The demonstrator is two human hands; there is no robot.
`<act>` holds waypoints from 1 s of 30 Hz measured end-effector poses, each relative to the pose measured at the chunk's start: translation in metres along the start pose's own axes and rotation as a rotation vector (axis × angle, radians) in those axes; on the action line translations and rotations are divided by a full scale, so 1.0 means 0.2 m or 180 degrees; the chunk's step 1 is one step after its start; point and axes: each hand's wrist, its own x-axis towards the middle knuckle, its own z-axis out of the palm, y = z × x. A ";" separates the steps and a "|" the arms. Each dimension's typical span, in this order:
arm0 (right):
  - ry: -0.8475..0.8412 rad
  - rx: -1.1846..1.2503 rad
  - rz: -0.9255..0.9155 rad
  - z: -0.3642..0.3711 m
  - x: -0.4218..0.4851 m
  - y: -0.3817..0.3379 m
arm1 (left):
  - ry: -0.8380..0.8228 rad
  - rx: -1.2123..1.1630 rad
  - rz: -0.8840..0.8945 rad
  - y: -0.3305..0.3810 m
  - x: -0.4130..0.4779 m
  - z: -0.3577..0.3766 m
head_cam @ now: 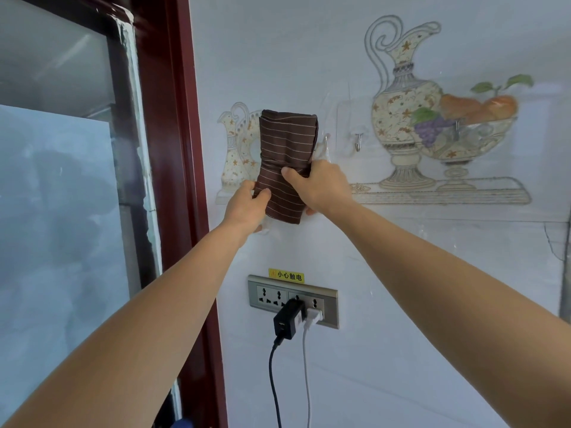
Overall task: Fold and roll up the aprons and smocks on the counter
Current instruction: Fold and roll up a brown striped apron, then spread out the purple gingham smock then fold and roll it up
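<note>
a white tiled wall (401, 257) with painted jugs, a red door frame (182, 149) at the left. both arms reach up: the left hand (247, 205) and the right hand (321, 186) grip the rolled brown striped apron (285, 149) against the wall, beside a metal hook (358, 142). rolling looks finished; i think next it must be stowed or hung. the socket panel (293, 301) with plugs sits well below, free wall around.

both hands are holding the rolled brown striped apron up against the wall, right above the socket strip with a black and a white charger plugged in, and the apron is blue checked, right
Not quite. The head view shows the left hand and right hand holding a rolled brown apron with thin pale stripes, not blue checked. It is held up at the white tiled wall, above the grey socket strip with both chargers.
</note>
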 end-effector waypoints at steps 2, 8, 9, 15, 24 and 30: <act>-0.0094 0.0084 0.0104 0.00 0.00 0.01 | 0.0052 0.0016 -0.0002 0.01 0.01 0.00; -0.1233 0.0361 0.0708 -0.04 -0.09 0.00 | 0.0044 -0.0096 -0.0220 -0.01 -0.03 -0.02; -0.1321 0.0407 0.0798 -0.03 -0.11 0.01 | 0.0074 -0.0080 -0.0227 -0.01 -0.04 -0.03; -0.2168 0.0688 0.0839 0.00 -0.23 0.02 | 0.0388 0.0241 0.0064 0.00 -0.12 -0.07; -0.3017 0.1784 0.0432 0.29 -0.75 -0.18 | 0.0753 0.0360 -0.0580 -0.44 -0.66 -0.40; -0.4085 0.1935 0.0690 0.72 -1.55 -0.28 | 0.0921 0.0567 -0.1983 -1.06 -1.58 -0.81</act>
